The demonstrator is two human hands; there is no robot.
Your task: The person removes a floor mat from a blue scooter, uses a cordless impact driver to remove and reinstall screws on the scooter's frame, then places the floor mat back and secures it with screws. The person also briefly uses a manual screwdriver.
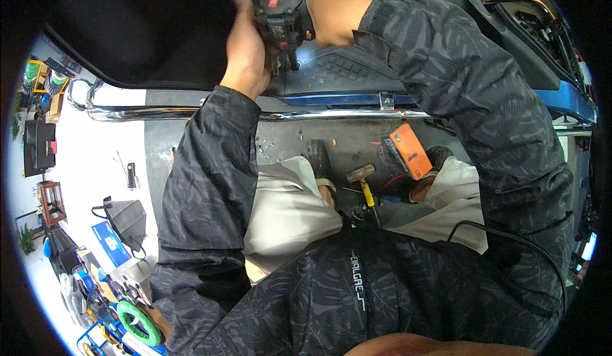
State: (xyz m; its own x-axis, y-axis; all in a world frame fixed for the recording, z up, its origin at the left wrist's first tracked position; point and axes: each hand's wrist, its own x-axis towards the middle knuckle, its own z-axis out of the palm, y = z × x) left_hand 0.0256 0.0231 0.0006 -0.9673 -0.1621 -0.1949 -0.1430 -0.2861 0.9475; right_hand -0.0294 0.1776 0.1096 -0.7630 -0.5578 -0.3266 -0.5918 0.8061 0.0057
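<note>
My right hand (pixel 335 11) is closed around a black power drill (pixel 280 27) with red markings. The tool is above a dark textured floor panel (pixel 344 69) of what looks like a vehicle, and a small bright light shines on the panel beside it. My left hand (pixel 245 53) lies along the tool's left side with one digit stretched forward. Its other fingers are hidden behind the tool, and I cannot tell how firmly it touches. The working end of the drill is mostly covered by the body and my hand.
A chrome rail (pixel 306 115) crosses in front of my knees. Between my feet lie a hammer (pixel 366 187) with a yellow handle and an orange box (pixel 410 152). Small loose pieces (pixel 264 147) are scattered on the floor. A large black panel (pixel 159 30) takes up the upper left.
</note>
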